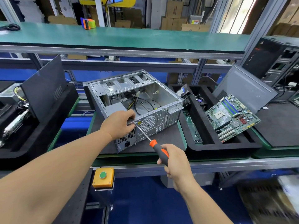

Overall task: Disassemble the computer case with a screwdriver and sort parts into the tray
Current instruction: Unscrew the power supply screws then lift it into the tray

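Left hand (119, 122) is gripping the case (137, 101) rim; right hand (175, 160) is grasping the screwdriver (155, 145), tip at a rear screw. Keep it square, pressing firmly.

Bare matt metal computer case (142, 101); black foam tray (210, 146); glossy orange-black plastic screwdriver (157, 147) handle

Open grey computer case (137, 101) lying on its side, orange-black screwdriver (155, 147) tip at rear panel, black tray (223, 147) just right
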